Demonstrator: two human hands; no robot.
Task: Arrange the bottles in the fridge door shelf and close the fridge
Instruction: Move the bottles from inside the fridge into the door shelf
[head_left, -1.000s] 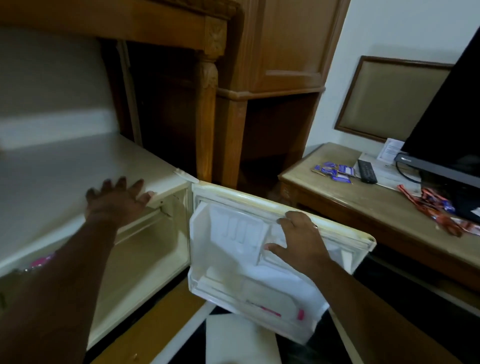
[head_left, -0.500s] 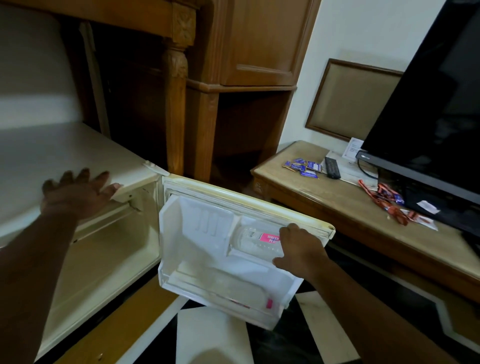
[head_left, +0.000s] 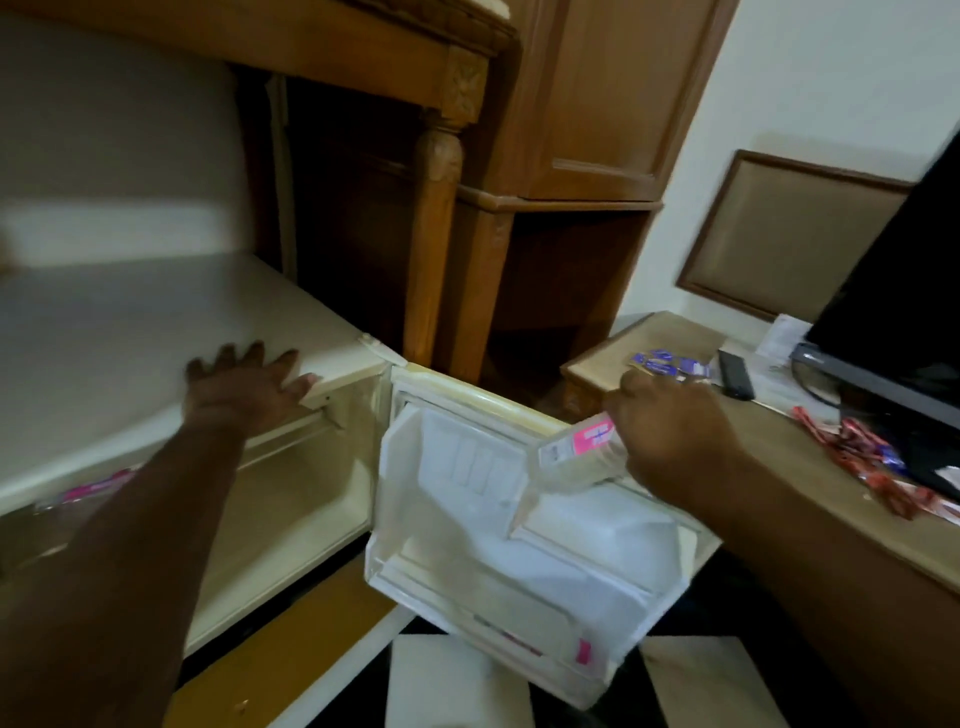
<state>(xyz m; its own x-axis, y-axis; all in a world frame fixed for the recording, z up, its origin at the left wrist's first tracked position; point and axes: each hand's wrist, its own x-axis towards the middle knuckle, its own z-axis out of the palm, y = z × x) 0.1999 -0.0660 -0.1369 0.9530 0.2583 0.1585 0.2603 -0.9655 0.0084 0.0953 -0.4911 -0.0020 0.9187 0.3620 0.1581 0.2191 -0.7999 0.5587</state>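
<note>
The left hand (head_left: 249, 387) lies flat, fingers spread, on the mini fridge top (head_left: 156, 332). At the open fridge door (head_left: 519, 519), the right hand (head_left: 670, 441) grips a clear pink-labelled bottle (head_left: 576, 449) above the upper shelf. Its long axis tilts, visible end pointing left and down; tilted so, it may snag the shelf rail or slip.

fridge (head_left: 156, 338) left, left hand (head_left: 244, 384) flat on its top | door (head_left: 498, 519) open to its right | right hand (head_left: 670, 431) holds bottle (head_left: 576, 452) tilted over door's upper shelf | second bottle (head_left: 524, 642) in bottom shelf | tabletop (head_left: 831, 499) right of door: remote (head_left: 735, 374), TV (head_left: 904, 312)
</note>
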